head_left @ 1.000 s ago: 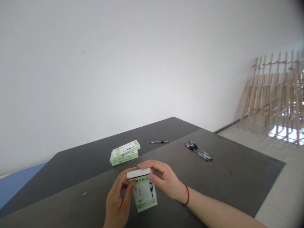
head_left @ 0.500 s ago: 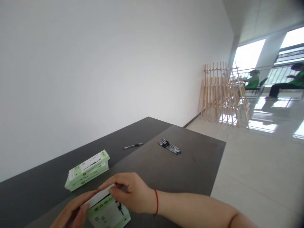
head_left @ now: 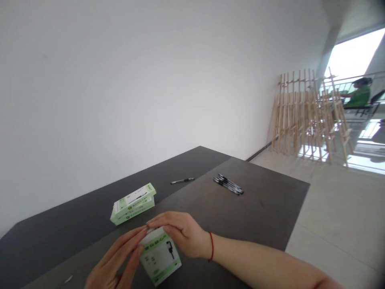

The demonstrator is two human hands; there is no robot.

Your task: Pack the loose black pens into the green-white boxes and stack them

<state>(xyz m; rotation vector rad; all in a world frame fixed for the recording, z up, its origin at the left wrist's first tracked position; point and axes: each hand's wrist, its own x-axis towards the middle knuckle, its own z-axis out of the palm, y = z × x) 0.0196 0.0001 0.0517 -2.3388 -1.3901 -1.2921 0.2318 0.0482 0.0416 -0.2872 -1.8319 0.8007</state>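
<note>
A green and white pen box (head_left: 161,259) with a pen picture on its face is held upright at the near side of the table. My left hand (head_left: 120,257) grips its left edge, fingers reaching over the top. From the other side my right hand (head_left: 183,235), with a red cord at the wrist, has its thumb on the front and its fingers along the top end. The fingertips of both hands meet at the top flap, and they partly cover it. Past the hands lie two stacked boxes (head_left: 134,204) of the same print.
On the dark table (head_left: 270,208) lie a bunch of several black-capped pens (head_left: 227,184) and a single pen (head_left: 182,181). A white scrap (head_left: 68,278) is at the near left. Wooden easels (head_left: 306,116) lean by the wall; a person in green (head_left: 359,94) sits beyond.
The view has swung left, so everything sits further right. The top of the held box, showing a gap before, now looks pressed closed under my fingers. The stacked boxes and pens stay put.
</note>
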